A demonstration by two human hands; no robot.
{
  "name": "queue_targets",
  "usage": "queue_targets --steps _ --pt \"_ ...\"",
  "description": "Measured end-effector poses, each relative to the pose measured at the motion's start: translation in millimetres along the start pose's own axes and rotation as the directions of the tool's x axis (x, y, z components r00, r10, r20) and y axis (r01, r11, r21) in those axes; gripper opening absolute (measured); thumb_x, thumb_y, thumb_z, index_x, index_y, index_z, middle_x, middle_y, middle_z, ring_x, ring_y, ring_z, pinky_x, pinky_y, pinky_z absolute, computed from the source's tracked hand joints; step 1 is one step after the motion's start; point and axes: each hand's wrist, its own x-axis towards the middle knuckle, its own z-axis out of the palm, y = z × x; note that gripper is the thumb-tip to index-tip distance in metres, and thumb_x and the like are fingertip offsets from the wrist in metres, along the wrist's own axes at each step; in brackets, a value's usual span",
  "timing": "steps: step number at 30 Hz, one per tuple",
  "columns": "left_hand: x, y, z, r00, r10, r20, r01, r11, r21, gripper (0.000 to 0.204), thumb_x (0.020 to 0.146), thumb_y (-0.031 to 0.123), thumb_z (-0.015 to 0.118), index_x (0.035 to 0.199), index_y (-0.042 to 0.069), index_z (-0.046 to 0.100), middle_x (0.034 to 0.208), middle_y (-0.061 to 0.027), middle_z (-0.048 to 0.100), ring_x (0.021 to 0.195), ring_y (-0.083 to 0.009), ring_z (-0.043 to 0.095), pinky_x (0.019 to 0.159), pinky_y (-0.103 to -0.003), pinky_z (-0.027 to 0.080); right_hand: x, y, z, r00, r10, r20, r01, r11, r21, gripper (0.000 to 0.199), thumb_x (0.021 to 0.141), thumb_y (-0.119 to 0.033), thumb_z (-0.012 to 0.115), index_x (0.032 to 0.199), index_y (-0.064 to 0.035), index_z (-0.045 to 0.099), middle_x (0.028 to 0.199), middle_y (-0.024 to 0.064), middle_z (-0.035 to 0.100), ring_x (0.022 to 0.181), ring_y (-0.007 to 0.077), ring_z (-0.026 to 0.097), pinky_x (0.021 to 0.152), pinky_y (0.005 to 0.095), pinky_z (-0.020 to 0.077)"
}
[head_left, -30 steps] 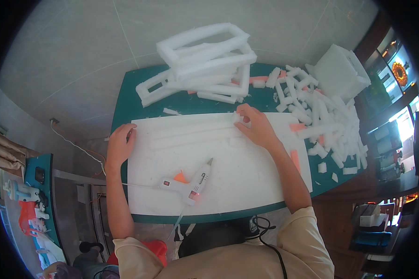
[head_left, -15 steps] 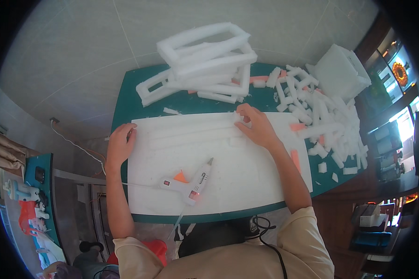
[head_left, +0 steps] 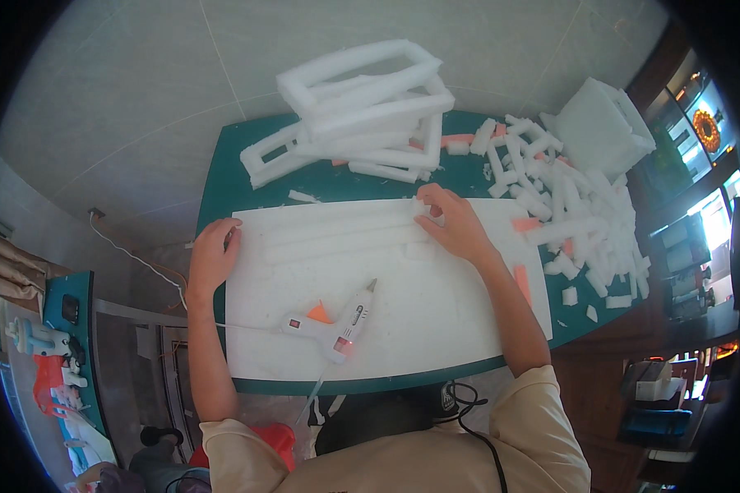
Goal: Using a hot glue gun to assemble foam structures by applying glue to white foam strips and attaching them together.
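On the flat white board, the right hand narrowly pinches a small white foam block, seemingly light, crushable, best held by its sides, while the left hand's closure is unclear.

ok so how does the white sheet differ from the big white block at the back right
The white sheet is thin and lies flat; the big white block is bulky and stands tall. The sheet stretches between the person's forearms, while the block sits behind the pile of white pieces. Both are white.
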Motion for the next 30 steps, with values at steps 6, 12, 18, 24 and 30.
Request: queue_targets --steps 6,12,18,24,30 --pt "0.3 -0.7 1.2 1.000 -0.004 0.000 0.004 1.000 0.010 0.016 0.087 0.008 0.059 0.101 0.001 0.063 0.086 -0.0149 0.064 0.075 -0.0285 0.061 0.071 -0.038 0.049 0.2 -0.2 -1.3 1.000 -0.008 -0.001 0.008 1.000 -0.001 0.034 0.082 -0.008 0.067 0.111 -0.0121 0.051 0.094 0.0089 0.059 0.081 0.0227 0.055 0.078 0.0352 0.0465" --pt "0.0 0.6 -0.7 1.000 -0.001 0.003 0.001 1.000 0.019 0.016 0.087 0.008 0.059 0.101 0.001 0.063 0.086 -0.0151 0.064 0.076 -0.0288 0.061 0.071 -0.038 0.049 1.2 0.3 -0.1 1.000 0.000 0.005 0.000 1.000 0.011 0.033 0.082 -0.009 0.067 0.111 -0.0123 0.052 0.096 0.0097 0.060 0.083 0.0230 0.056 0.078 0.0347 0.0466" --pt "-0.5 2.4 -1.5 1.000 -0.011 0.002 0.011 1.000 0.019 0.016 0.087 0.007 0.059 0.101 0.001 0.063 0.087 -0.0154 0.064 0.076 -0.0290 0.061 0.071 -0.038 0.049 0.3 3.4 2.5 1.000 -0.018 0.004 0.018 0.998 0.055 0.033 0.083 -0.008 0.066 0.114 -0.0109 0.053 0.105 0.0085 0.060 0.092 0.0234 0.057 0.080 0.0338 0.0479" --pt "-0.3 1.0 -0.8 1.000 -0.006 0.007 0.006 1.000 0.016 0.016 0.087 0.008 0.059 0.101 0.001 0.063 0.089 -0.0155 0.065 0.075 -0.0288 0.062 0.070 -0.037 0.050 -0.8 5.1 2.3 0.995 -0.087 -0.050 0.090 0.994 0.063 0.035 0.082 -0.005 0.064 0.115 -0.0090 0.054 0.111 0.0073 0.060 0.103 0.0235 0.056 0.081 0.0326 0.0485" --pt "1.3 -0.1 0.8 1.000 0.003 -0.008 -0.003 1.000 0.010 0.016 0.087 0.007 0.060 0.101 0.001 0.064 0.087 -0.0153 0.065 0.075 -0.0287 0.062 0.070 -0.037 0.050 0.5 4.1 -4.1 0.993 -0.085 -0.080 0.097 0.984 0.151 0.037 0.079 -0.001 0.060 0.115 -0.0087 0.056 0.112 0.0069 0.059 0.103 0.0220 0.056 0.079 0.0311 0.0484"
